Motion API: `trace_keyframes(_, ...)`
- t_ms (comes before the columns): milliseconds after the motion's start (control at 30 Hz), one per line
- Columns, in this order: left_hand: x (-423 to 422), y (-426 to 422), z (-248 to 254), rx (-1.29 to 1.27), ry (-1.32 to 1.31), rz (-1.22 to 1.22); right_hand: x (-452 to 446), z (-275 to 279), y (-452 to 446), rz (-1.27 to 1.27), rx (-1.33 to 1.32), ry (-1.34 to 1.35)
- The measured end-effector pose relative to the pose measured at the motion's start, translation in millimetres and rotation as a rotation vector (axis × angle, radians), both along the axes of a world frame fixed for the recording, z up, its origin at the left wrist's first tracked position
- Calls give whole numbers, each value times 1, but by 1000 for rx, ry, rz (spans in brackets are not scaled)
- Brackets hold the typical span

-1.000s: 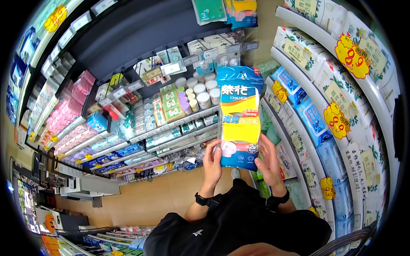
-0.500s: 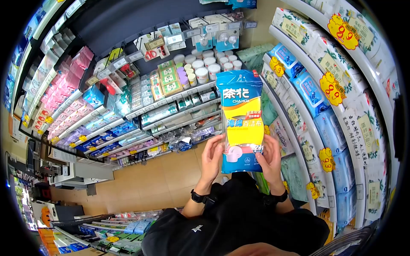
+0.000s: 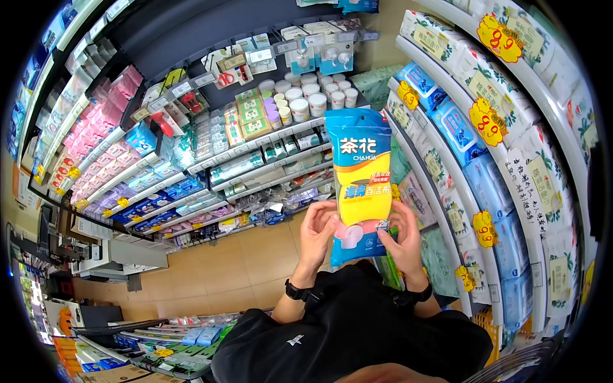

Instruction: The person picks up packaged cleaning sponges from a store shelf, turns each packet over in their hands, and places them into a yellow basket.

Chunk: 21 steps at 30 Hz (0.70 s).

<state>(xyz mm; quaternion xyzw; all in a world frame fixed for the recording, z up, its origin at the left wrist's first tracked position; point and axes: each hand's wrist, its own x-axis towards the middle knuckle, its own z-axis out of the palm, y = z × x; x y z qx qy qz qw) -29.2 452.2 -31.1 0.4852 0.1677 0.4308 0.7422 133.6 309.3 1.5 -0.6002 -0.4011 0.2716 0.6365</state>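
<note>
Sponge pack [image 3: 363, 182] sits a bit lower in view than one second ago, standing upright between both hands. Tan, smooth floor [image 3: 211, 277] runs below left; shop shelving [image 3: 268, 142] lines the aisle, lens-curved, with a price-tagged edge. Boxy tissue packs [image 3: 426, 39] and blue soft-plastic wipes packs [image 3: 456, 124] fill the right side. Pack itself is a tall, flat rectangle of shiny film, blue at both ends, yellow mid-section. Left hand [image 3: 318, 236] and right hand [image 3: 403, 239] are apart, clamped on the pack's lower sides; right thumb lies over its front; fingers behind are partly hidden. White cylindrical tubs [image 3: 299, 110] stand on the shelving; black wristband [image 3: 295, 292] circles the left wrist.
</note>
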Motion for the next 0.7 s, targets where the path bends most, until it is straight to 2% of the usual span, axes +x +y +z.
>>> trace_keyframes(167,-1,-4,8,-95,-57,-252,-7,0,3,87,64,43)
trace_keyframes(300,-2,-10,0,-162,58,-473,-11,-4,1,176,-20,76)
trace_keyframes(433,1,-15,2,-74,85,-558,-16,-7,2,286,11,236)
trace_keyframes(500,3,-16,0,-75,95,-527,-15,-10,2,273,8,66)
trace_keyframes(533,6,-15,-6,-30,101,-461,-12,-14,1,274,6,67)
trace_keyframes(633,9,-13,-5,18,161,-337,-3,-7,-3,188,-30,251)
trace_keyframes(700,9,-10,2,-44,220,-298,0,-2,-1,153,126,290)
